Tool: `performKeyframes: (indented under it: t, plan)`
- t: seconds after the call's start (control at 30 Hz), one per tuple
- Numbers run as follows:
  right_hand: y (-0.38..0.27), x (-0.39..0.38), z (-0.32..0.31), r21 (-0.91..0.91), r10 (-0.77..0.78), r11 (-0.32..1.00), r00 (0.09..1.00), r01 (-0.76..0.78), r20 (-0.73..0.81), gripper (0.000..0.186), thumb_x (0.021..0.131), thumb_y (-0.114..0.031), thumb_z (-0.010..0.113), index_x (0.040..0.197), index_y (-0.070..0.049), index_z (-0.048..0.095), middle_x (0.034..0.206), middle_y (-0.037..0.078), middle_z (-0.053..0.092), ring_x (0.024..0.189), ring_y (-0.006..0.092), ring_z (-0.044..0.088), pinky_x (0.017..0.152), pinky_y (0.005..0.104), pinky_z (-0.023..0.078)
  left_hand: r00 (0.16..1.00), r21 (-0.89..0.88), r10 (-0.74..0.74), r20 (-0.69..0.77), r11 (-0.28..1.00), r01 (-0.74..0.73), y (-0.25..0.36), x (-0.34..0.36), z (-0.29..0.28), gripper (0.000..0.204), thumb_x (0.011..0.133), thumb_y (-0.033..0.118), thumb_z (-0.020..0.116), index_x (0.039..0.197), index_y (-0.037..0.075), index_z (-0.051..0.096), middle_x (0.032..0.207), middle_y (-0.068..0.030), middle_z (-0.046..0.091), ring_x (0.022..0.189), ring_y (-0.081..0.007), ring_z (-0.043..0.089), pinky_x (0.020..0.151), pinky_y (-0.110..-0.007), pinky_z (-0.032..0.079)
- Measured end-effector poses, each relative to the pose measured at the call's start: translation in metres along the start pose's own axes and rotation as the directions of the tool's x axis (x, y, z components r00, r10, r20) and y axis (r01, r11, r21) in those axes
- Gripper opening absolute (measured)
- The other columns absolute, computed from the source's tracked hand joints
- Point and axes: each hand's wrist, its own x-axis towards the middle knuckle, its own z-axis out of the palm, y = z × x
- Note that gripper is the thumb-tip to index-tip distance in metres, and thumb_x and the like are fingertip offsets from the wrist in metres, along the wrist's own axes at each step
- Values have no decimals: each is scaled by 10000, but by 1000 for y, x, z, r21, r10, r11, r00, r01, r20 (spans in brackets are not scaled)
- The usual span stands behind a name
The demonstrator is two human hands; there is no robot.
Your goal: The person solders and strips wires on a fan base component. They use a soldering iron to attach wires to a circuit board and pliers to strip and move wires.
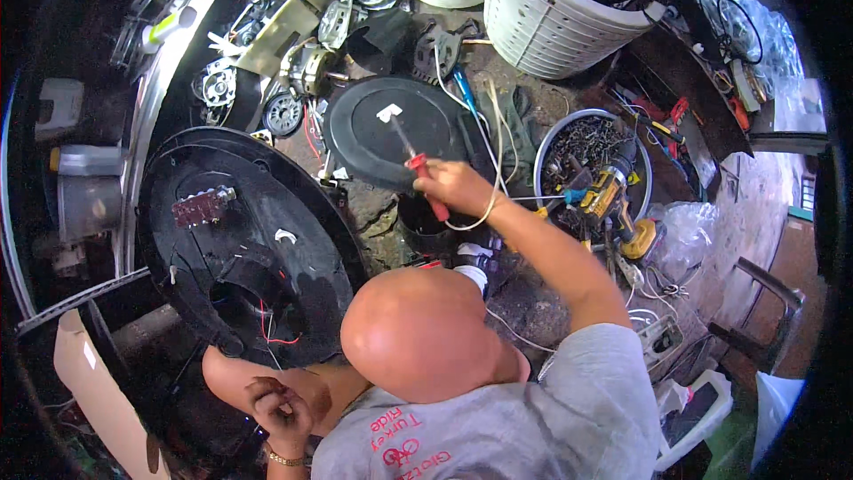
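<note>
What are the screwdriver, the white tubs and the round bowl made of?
Screwdriver: handle probably smooth plastic, being evenly red; shaft likely metal, from its grey gleam. White tubs: likely smooth plastic, with regular moulded-looking holes. Bowl: its pale rim shines; metal or plastic, I can't tell.

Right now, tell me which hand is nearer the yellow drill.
The right hand: it grips a red screwdriver, left of the yellow drill in the picture. The left hand is much farther from it, toward the lower left.
</note>
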Motion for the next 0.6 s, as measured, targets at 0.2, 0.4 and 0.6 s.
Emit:
performKeyframes:
  t: [0.2, 0.4, 0.6]
  plan:
    - [52, 48, -66, 34, 112, 994, 943, -106, -315, 143, 838, -93, 562, 977, -126, 555, 679, 64, 571, 589, 250, 611, 506, 352, 497, 965, 193, -19, -260, 979, 72, -17, 30, -41, 149, 880, 106, 550, 925, 86, 409, 963, -101, 408, 843, -230, 462, 765, -344, 404]
    - [78, 99, -113, -255, 27, 957, 914, -140, -404, 198, 804, -75, 564, 991, -138, 551, 681, 53, 578, 604, 249, 610, 518, 361, 493, 951, 293, 206, -231, 947, -134, -15, 122, -75, 191, 845, 41, 567, 974, 54, 426, 998, -104, 438, 896, -230, 481, 805, -329, 411]
    - [105, 110, -124, -373, 24, 906, 905, -199, -424, 252, 758, -39, 592, 984, -142, 554, 728, 56, 575, 700, 244, 611, 562, 357, 501, 990, 176, 135, -33, 976, -127, 4, 217, -63, 257, 696, -58, 598, 929, 19, 521, 1045, -138, 497, 957, -256, 500, 865, -328, 408]
